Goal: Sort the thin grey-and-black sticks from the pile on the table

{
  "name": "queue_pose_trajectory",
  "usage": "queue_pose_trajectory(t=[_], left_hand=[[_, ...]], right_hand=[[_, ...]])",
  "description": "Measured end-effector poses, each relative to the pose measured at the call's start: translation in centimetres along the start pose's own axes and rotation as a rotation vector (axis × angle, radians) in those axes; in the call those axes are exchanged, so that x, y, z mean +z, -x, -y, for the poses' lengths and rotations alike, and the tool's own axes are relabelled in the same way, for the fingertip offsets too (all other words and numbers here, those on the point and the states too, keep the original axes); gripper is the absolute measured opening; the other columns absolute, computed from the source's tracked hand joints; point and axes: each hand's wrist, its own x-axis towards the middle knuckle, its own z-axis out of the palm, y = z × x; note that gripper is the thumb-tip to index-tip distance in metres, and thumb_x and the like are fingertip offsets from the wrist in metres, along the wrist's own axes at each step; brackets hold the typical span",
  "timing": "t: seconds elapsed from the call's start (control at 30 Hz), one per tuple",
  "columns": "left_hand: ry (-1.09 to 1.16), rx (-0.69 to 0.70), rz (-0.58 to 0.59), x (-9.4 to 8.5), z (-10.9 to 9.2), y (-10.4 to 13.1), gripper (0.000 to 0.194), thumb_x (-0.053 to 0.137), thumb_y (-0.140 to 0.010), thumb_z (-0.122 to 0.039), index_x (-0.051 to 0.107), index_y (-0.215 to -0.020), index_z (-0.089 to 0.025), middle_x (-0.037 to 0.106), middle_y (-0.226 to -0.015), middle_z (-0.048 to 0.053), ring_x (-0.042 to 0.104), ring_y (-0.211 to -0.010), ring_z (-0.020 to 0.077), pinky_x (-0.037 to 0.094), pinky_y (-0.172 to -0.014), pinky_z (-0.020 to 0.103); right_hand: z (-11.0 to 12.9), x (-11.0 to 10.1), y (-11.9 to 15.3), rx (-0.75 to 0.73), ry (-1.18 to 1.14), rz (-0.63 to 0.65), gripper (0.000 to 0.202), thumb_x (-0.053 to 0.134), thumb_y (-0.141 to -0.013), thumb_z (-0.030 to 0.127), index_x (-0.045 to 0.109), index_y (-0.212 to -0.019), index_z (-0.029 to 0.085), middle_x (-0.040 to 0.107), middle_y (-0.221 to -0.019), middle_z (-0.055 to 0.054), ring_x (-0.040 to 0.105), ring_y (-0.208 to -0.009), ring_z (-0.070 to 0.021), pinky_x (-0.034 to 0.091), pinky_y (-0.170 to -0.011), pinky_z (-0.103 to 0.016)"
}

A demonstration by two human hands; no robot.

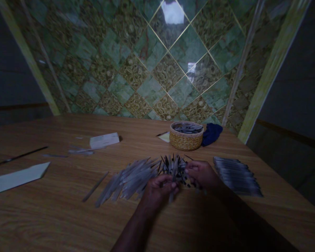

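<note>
My left hand (160, 189) is closed around a slim grey translucent tube (175, 171), held upright over the table's front half. Close to its right, my right hand (202, 173) has its fingers pinched together; what is between them is too dark and small to make out. Just behind both hands lies a loose heap of thin black-tipped sticks (168, 162), partly hidden by the fingers. Left of the heap spreads a pile of pale translucent tubes (132, 178). On the right side, dark-filled slim tubes (236, 176) lie side by side in a neat row.
A woven basket (186, 140) full of similar sticks stands behind, beside a dark blue cloth (212, 133). A white box (104, 140), a pale flat strip (18, 178) and a thin black rod (19, 156) lie leftward on the wooden table (55, 224). A tiled wall rises behind.
</note>
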Motion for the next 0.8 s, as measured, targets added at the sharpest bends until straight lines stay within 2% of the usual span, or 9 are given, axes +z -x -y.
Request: queue_pose_trajectory(t=[0.1,0.2,0.33,0.47,0.57,0.7,0.8], left_hand=[[-0.008,0.007,0.001,0.1,-0.2,0.1,0.027,0.08,-0.056,-0.031,0.068,-0.071,-0.012,0.068,-0.061,0.004,0.06,-0.055,0.0146,0.044,-0.054,0.026],[-0.016,0.016,-0.003,0.3,-0.4,0.2,0.026,0.08,-0.057,-0.031,0.068,-0.07,-0.012,0.068,-0.06,0.004,0.06,-0.054,0.0148,0.044,-0.054,0.026],[-0.05,0.008,-0.014,0.5,-0.6,0.2,0.028,0.081,-0.054,-0.031,0.068,-0.068,-0.011,0.067,-0.059,0.004,0.059,-0.054,0.0148,0.044,-0.054,0.027],[-0.102,-0.001,0.008,0.2,-0.1,0.0,0.029,0.079,-0.056,-0.035,0.066,-0.068,-0.012,0.064,-0.054,0.003,0.056,-0.049,0.0132,0.041,-0.049,0.025],[-0.114,-0.041,0.012,-0.2,0.5,-0.1,0.032,0.079,-0.055,-0.037,0.066,-0.071,-0.012,0.064,-0.054,0.003,0.055,-0.048,0.0126,0.04,-0.048,0.024],[-0.128,-0.093,0.03,-0.4,1.0,-0.2,0.032,0.08,-0.055,-0.037,0.066,-0.07,-0.012,0.062,-0.053,0.002,0.055,-0.048,0.0112,0.038,-0.047,0.022],[-0.161,-0.134,0.077,-0.4,1.2,-0.2,0.033,0.08,-0.054,-0.037,0.066,-0.07,-0.012,0.06,-0.054,0.001,0.053,-0.047,0.0106,0.035,-0.046,0.021]], right_hand=[[-2.1,0.3,-0.5,-0.033,0.576,0.065,0.013,0.051,-0.073,0.02,0.064,-0.069,0.017,0.068,-0.069,-0.004,0.063,-0.066,-0.0155,0.042,-0.055,-0.022],[-3.3,1.4,-0.7,0.028,0.928,0.134,0.019,0.05,-0.077,0.021,0.068,-0.08,0.018,0.07,-0.088,-0.011,0.065,-0.085,-0.0226,0.045,-0.068,-0.028],[-3.4,2.8,-0.6,0.068,0.946,0.131,0.019,0.052,-0.074,0.016,0.068,-0.085,0.014,0.069,-0.091,-0.017,0.065,-0.088,-0.0269,0.047,-0.072,-0.033],[-3.2,2.7,-0.8,0.047,0.88,0.111,0.015,0.053,-0.07,0.011,0.066,-0.077,0.015,0.07,-0.087,-0.015,0.065,-0.086,-0.0246,0.046,-0.071,-0.03],[-3.3,1.8,-0.8,0.023,0.611,0.061,0.009,0.051,-0.07,0.014,0.059,-0.069,0.017,0.07,-0.075,-0.009,0.065,-0.071,-0.0197,0.045,-0.058,-0.025],[-2.9,0.4,-0.1,0.029,-0.129,-0.004,0.01,0.05,-0.071,0.028,0.051,-0.074,0.019,0.064,-0.056,0.001,0.052,-0.037,-0.0115,0.036,-0.036,-0.02],[-1.8,-0.2,0.8,-0.017,-0.613,-0.01,0.023,0.061,-0.064,0.034,0.051,-0.078,0.018,0.065,-0.057,0.001,0.053,-0.035,-0.0112,0.036,-0.036,-0.02]])
